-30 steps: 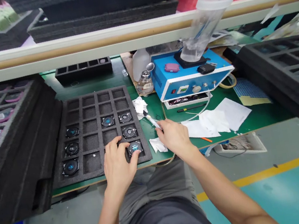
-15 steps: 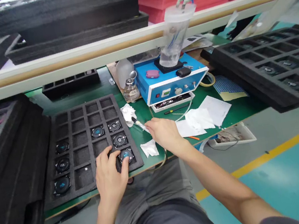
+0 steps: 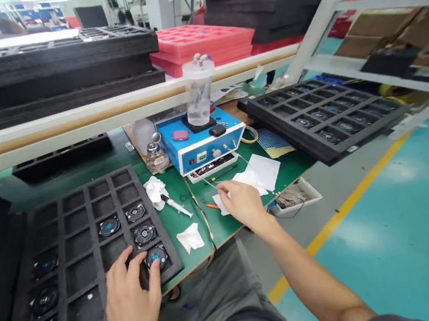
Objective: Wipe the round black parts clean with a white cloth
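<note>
A black foam tray (image 3: pixel 91 221) with square compartments holds several round black parts. My left hand (image 3: pixel 134 302) reaches over its near right corner, with thumb and forefinger on opposite sides of one round black part (image 3: pixel 156 257). My right hand (image 3: pixel 242 202) is pinched closed in front of the blue machine (image 3: pixel 203 146). A thin pale rod (image 3: pixel 206 182) runs up and left from its fingertips. Between the tray and my right hand lies a syringe (image 3: pixel 176 206), its dark end against a crumpled white tissue (image 3: pixel 156 192). Another tissue (image 3: pixel 190 238) lies nearer the front edge.
A clear cylinder (image 3: pixel 199 97) stands on the machine, with a glass bottle (image 3: pixel 156 158) to its left. Papers (image 3: pixel 265 171) lie to the right. A second foam tray (image 3: pixel 326 113) stands at the right. A shelf rail (image 3: pixel 122 110) crosses above the bench.
The syringe that was at my right fingertips now lies free on the bench, and my right hand has moved right, away from it. My left hand remains at the same part. The view has shifted.
</note>
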Demonstrator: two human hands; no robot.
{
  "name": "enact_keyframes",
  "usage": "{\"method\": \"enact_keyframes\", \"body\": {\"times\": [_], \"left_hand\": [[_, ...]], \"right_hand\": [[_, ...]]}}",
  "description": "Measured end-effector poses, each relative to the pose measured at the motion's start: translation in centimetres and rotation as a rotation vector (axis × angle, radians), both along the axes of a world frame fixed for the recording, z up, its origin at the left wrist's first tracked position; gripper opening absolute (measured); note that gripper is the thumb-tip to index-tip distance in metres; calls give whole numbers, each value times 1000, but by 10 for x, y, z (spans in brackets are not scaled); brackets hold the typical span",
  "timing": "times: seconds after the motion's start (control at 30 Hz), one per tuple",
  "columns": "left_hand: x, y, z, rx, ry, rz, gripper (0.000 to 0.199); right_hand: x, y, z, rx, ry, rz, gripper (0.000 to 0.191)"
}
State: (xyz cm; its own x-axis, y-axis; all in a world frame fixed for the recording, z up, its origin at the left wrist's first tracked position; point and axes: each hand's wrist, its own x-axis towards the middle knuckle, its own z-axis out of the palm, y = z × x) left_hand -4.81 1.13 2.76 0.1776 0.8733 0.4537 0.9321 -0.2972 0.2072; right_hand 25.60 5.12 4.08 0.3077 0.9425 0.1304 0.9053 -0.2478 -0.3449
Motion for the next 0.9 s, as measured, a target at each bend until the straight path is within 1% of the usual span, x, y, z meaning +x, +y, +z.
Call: {"method": "enact_keyframes", "body": {"times": [0.1, 0.17, 0.33, 0.57, 0.73, 0.9], "left_hand": [[0, -1, 0, 8, 11, -2, 34], [1, -2, 0, 9, 21, -1, 34], [1, -2, -1, 22, 37, 8, 34], [1, 1, 0, 95, 70, -25, 37], [2, 1, 0, 82, 72, -17, 36], [2, 0, 1, 48, 60, -4, 35]], "right_hand": [[9, 1, -9, -24, -7, -48, 27], [12, 1, -12, -36, -12, -70, 28], [13, 9, -12, -73, -37, -96, 30], [5, 18, -11, -105, -64, -67, 25], [3, 16, -10, -75, -44, -47, 23], [1, 17, -9, 19, -5, -16, 22]]}}
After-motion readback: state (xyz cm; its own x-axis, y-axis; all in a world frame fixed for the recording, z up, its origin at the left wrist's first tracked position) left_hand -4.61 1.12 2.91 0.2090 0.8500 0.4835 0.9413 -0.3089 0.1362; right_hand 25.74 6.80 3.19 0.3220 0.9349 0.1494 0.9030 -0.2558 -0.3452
